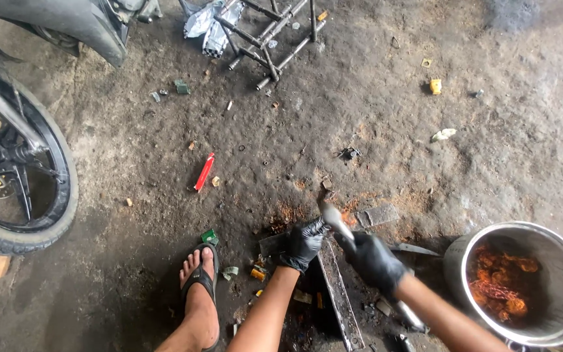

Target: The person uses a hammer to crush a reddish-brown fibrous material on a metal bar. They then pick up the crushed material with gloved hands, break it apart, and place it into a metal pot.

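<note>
Two black-gloved hands are seen low in the frame, and a fair bit is hard to make out: whatever is pinned under the left hand (303, 242) is hidden by the glove, though it's pressed down by the end of a long metal bar (340, 293). The bar's long axis runs away from the viewer, its near end cut off at the bottom edge. A grey-handled tool (337, 222) is clenched in the right hand (374, 262), pointing up-left. A steel pot (558, 261) of rusty bits sits just right.
</note>
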